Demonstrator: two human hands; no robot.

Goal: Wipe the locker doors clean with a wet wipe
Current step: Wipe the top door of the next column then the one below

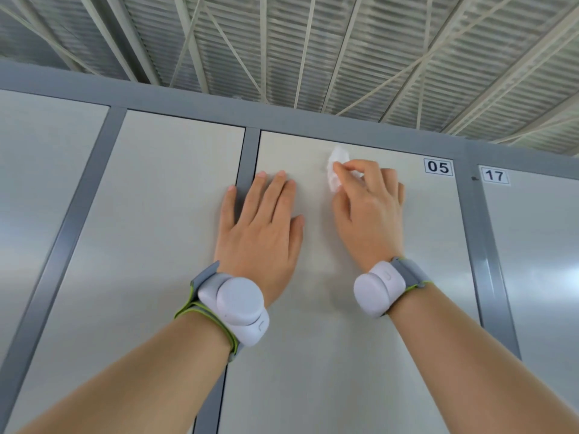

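Note:
A pale locker door labelled 05 fills the middle of the head view. My right hand pinches a crumpled white wet wipe and holds it against the upper part of this door, near its top edge. My left hand lies flat on the same door's left side, fingers straight, with the little finger over the grey divider. Both wrists carry white devices on grey straps.
Another pale door is to the left, and a door labelled 17 to the right, each separated by grey frame strips. A grey top rail caps the lockers. Above it is a ribbed metal roof with white trusses.

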